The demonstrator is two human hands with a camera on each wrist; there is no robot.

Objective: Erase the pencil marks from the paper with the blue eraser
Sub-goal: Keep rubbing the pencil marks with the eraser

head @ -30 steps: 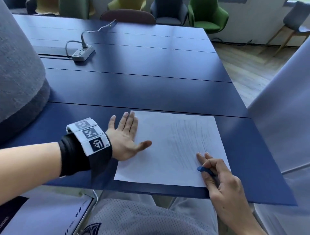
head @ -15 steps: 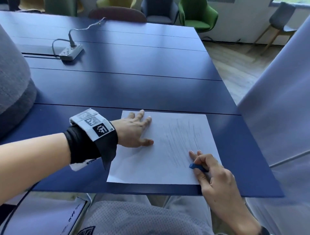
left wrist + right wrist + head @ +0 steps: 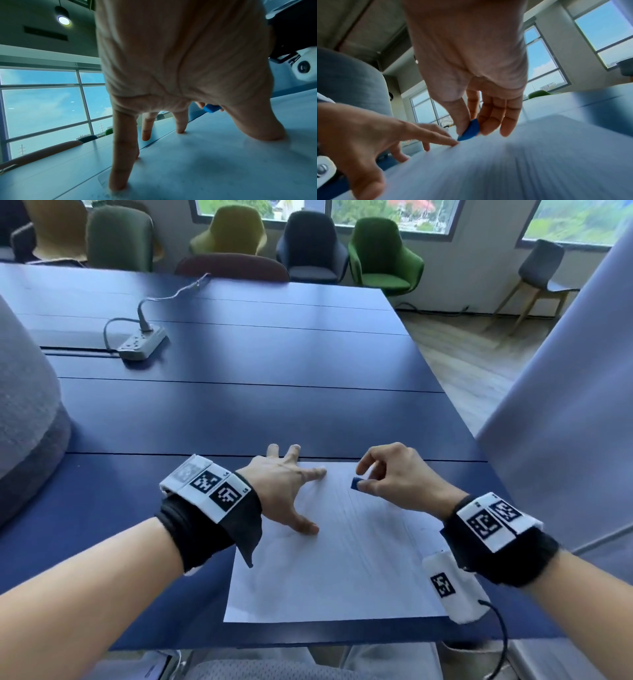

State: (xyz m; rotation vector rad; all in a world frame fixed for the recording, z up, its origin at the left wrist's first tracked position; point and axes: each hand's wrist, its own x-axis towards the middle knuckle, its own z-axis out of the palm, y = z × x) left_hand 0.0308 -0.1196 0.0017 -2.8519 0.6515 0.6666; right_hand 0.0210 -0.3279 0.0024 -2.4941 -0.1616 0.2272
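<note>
A white power strip [image 3: 142, 343] lay at the far left of the dark blue table [image 3: 239, 405], its cable running away toward the chairs [image 3: 383, 254]. Nearer, the left hand [image 3: 287, 491] was spread wide, fingertips [image 3: 120, 185] and thumb planted on the left part of the paper [image 3: 329, 570] and its far corner, holding nothing. The wristbands [image 3: 209, 486] carried black-and-white square code markers; no readable words showed on them. The paper lay flat near the table's front edge, faint pencil marks [image 3: 370, 529] running as long strokes from near to far across its middle. At the paper's far edge, the right hand [image 3: 397, 477] pinched the blue eraser [image 3: 357, 484] between thumb and fingers. The eraser's long axis tilted down and leftward, its free end low over the paper.
</note>
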